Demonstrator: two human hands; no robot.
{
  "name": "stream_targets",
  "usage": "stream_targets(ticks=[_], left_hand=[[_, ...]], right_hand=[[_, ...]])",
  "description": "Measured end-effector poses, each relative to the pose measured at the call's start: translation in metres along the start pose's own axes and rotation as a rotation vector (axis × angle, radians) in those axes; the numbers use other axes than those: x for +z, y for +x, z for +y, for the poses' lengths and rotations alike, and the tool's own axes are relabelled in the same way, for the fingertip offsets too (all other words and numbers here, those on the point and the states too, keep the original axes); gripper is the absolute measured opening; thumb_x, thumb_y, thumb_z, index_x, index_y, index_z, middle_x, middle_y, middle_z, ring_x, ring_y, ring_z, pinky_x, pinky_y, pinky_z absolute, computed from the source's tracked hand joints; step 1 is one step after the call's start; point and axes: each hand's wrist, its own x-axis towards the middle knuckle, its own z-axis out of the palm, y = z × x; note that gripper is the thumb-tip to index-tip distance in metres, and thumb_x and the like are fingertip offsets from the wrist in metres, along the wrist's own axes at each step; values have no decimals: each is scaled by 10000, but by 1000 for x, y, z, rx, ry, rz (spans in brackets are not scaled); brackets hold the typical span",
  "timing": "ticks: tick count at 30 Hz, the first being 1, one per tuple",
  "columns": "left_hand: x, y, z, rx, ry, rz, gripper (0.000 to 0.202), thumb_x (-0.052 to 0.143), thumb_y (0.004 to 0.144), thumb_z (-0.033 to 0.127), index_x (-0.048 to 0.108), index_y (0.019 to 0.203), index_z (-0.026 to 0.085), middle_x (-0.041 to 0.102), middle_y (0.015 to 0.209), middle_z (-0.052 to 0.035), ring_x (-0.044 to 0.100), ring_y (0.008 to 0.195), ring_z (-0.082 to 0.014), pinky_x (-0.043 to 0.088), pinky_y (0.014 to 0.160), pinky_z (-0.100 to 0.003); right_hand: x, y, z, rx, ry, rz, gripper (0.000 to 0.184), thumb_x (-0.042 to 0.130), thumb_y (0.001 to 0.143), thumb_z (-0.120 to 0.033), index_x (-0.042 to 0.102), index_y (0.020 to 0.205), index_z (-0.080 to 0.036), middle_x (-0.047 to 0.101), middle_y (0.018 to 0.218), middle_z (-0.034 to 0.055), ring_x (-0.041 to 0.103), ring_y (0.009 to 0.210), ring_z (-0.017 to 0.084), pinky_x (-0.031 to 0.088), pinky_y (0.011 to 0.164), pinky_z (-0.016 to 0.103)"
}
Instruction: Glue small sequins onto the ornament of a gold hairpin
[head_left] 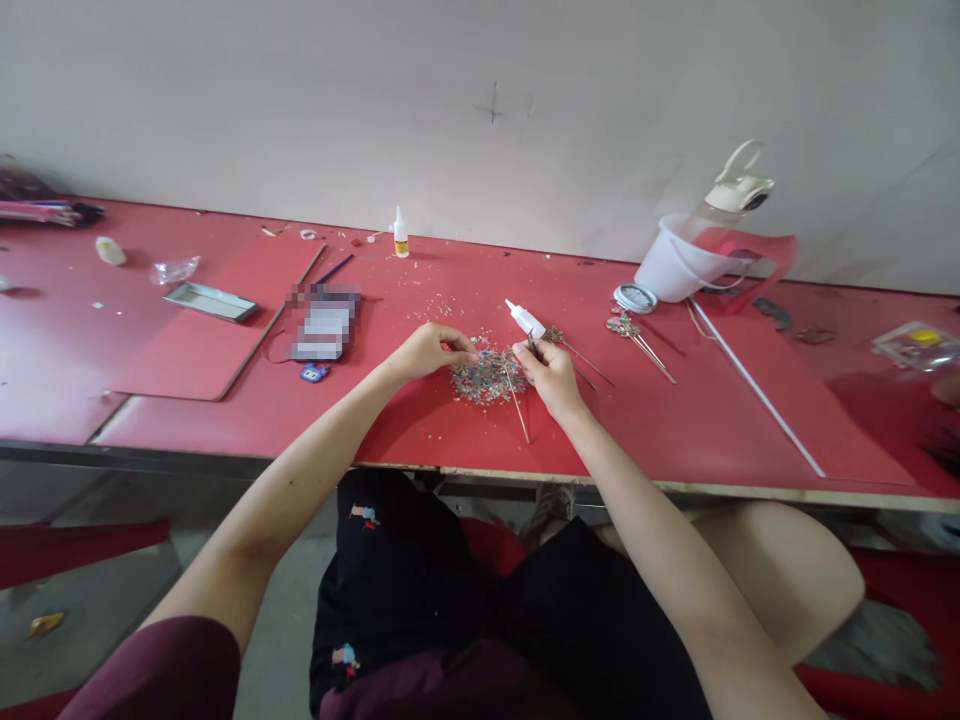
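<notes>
Left fingers: thumb and index of the left hand point(427, 350) bent close together over the left side of the pile; too small to tell whether they meet or pinch a piece.
Right fingers: the right hand point(555, 378) is clamped on a dark, slim, tweezers-like tool point(533, 345); can't make out its working end.
Pile: loose heap of small, shiny, silvery multicoloured flakes point(487, 382) on the red worktop point(630, 430), under and between both hands. Count: one heap, flakes too many to count.
Stick: thin, straight, gold-coloured stick point(518, 407), upper end in the pile, lower end on bare red. Count: one visible; can't tell if it is doubled.
Key relation: stick lies between the hands, just left of and nearer than the right fingers, right of the left fingers. Long axis runs from pile toward the person, slanting slightly right. Right hand is nearer.
Glue-type bottles: two. White one with pointed nozzle point(527, 319) lying just beyond the right hand; white one with yellow label point(401, 240) upright, well apart, near the wall.
Ornaments right: gold-toned cluster with thin prongs point(554, 335) just behind the right hand, partly hidden; multicoloured cluster with gold prongs point(624, 325) further right, clear of the hand.
Bucket: one, white plastic point(660, 262), far right, pale-lidded drinking bottle point(739, 190) standing in it.
Phone: one, blurred dark rectangular handset point(326, 328), left of the left hand.
</notes>
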Motion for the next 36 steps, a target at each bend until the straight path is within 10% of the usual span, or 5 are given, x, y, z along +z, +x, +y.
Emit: stream_targets(ticks=[36], left_hand=[[4,1,-8,117,-16,27,189,596,728,119,629,911,147,710,821,-42,658,784,-128,488,718,-249]], right_hand=[[2,-2,-6,-15,-48,-7,352,598,811,-507,499,682,-195,359,589,-45,301,519,83,246,483,241]])
